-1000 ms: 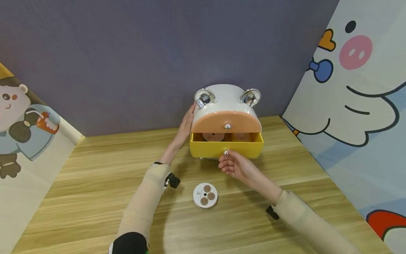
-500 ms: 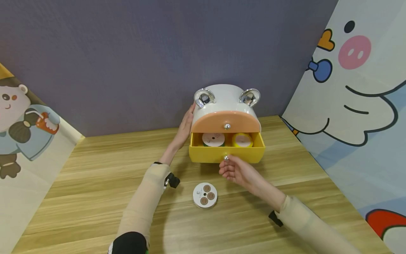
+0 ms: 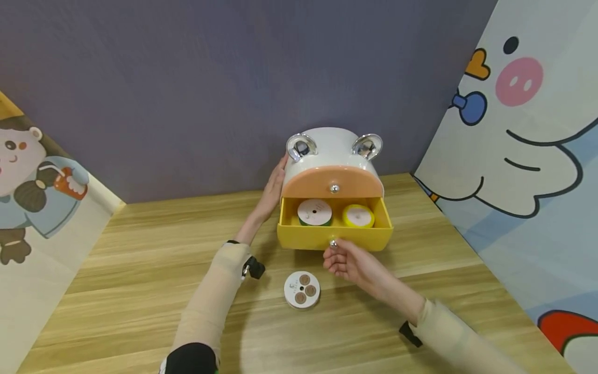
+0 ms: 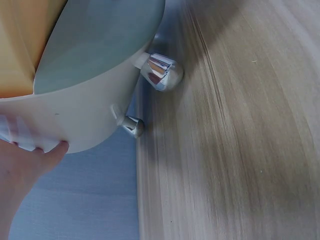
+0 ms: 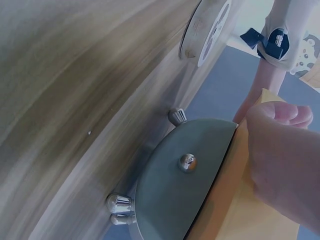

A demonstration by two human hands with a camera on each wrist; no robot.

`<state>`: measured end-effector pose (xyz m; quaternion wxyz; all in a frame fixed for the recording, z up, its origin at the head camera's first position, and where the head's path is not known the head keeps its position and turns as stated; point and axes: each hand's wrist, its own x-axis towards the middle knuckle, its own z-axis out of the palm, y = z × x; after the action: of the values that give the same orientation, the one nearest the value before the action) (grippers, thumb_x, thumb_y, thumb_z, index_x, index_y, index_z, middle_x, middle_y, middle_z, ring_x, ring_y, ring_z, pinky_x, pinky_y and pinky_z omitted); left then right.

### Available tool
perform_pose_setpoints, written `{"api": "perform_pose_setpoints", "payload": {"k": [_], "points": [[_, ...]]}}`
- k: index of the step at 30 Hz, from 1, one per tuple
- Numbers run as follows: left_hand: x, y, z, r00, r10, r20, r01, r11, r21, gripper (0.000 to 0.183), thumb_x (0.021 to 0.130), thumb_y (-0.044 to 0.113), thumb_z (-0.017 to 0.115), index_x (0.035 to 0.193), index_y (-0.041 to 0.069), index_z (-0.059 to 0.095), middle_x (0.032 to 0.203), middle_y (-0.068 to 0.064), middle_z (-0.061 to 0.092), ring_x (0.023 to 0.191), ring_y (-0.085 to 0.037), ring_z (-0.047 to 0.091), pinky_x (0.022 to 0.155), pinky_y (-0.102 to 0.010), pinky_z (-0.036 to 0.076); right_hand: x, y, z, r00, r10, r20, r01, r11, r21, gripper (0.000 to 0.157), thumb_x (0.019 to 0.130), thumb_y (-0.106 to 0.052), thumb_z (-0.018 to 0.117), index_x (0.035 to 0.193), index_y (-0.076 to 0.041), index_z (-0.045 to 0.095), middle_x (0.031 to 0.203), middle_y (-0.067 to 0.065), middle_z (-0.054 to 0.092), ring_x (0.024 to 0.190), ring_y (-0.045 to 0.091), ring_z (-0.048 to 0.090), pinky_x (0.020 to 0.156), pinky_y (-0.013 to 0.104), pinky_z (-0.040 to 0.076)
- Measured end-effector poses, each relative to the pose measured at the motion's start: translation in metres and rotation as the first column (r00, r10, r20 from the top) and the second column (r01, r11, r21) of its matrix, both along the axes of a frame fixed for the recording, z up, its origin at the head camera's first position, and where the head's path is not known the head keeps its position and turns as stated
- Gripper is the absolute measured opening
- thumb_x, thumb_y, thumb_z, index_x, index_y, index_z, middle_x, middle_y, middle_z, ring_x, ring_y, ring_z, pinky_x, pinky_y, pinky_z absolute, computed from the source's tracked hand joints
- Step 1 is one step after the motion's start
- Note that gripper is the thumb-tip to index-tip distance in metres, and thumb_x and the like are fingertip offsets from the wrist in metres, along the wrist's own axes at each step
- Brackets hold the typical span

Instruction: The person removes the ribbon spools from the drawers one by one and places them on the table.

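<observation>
The yellow drawer (image 3: 303,238) stands further out on the cabinet's (image 3: 333,148) near side than a second ago, so you can reach both rolls (image 3: 358,216). Your right hand (image 3: 353,263) pinches its knob (image 3: 333,243); your left (image 3: 272,191), fingers extended, rests on the left side.

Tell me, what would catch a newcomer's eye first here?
Probably the white cabinet with silver ears, before the dark back wall. Below its orange front, a yellow drawer stands open with two round spools inside, the right grip at its silver knob. The pink snout on the right-hand wall also stands out.
</observation>
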<state>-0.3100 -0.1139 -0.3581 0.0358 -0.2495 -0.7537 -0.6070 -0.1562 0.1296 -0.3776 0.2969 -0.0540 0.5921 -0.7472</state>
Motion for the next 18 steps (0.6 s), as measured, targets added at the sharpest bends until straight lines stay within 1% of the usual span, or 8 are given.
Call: {"api": "perform_pose_setpoints", "payload": {"k": [7, 11, 14, 18], "points": [[0.002, 0.0, 0.0, 1.0, -0.014, -0.018, 0.014, 1.0, 0.009, 0.053, 0.108, 0.021, 0.019, 0.161, 0.02, 0.012, 0.169, -0.01, 0.006, 0.157, -0.028, 0.005, 0.125, -0.056, 0.005, 0.006, 0.002, -0.002, 1.0, 0.012, -0.008, -0.012, 1.0, -0.004, 0.036, 0.107, -0.038, 0.035, 0.102, -0.011, 0.058, 0.093, -0.004, 0.067, 0.086, 0.008, 0.061, 0.082, 0.021, 0.051], [0.003, -0.001, 0.0, 1.0, -0.021, -0.022, 0.021, 1.0, 0.007, 0.053, 0.108, 0.021, 0.019, 0.161, 0.02, 0.012, 0.169, -0.007, 0.006, 0.157, -0.027, 0.005, 0.126, -0.055, 0.005, 0.009, 0.003, -0.001, 1.0, 0.016, -0.005, -0.016, 1.0, -0.001, 0.036, 0.107, -0.039, 0.035, 0.102, -0.012, 0.058, 0.093, -0.005, 0.066, 0.086, 0.008, 0.061, 0.082, 0.021, 0.051], [0.003, -0.001, 0.0, 0.999, -0.018, -0.026, 0.018, 1.0, 0.002, 0.053, 0.109, 0.021, 0.019, 0.161, 0.02, 0.012, 0.169, -0.006, 0.006, 0.157, -0.025, 0.005, 0.126, -0.054, 0.005, 0.011, 0.004, 0.0, 1.0, 0.018, -0.006, -0.018, 1.0, 0.001, 0.036, 0.107, -0.038, 0.034, 0.101, -0.012, 0.058, 0.093, -0.005, 0.066, 0.086, 0.008, 0.061, 0.082, 0.021, 0.051], [0.003, -0.001, 0.001, 0.999, -0.009, -0.034, 0.009, 1.0, -0.001, 0.053, 0.109, 0.02, 0.019, 0.161, 0.019, 0.013, 0.169, -0.009, 0.006, 0.157, -0.026, 0.005, 0.126, -0.053, 0.005, 0.014, 0.005, 0.001, 1.0, 0.026, -0.008, -0.026, 1.0, -0.001, 0.035, 0.107, -0.039, 0.036, 0.101, -0.013, 0.058, 0.094, -0.005, 0.066, 0.087, 0.008, 0.061, 0.083, 0.021, 0.051]]}}
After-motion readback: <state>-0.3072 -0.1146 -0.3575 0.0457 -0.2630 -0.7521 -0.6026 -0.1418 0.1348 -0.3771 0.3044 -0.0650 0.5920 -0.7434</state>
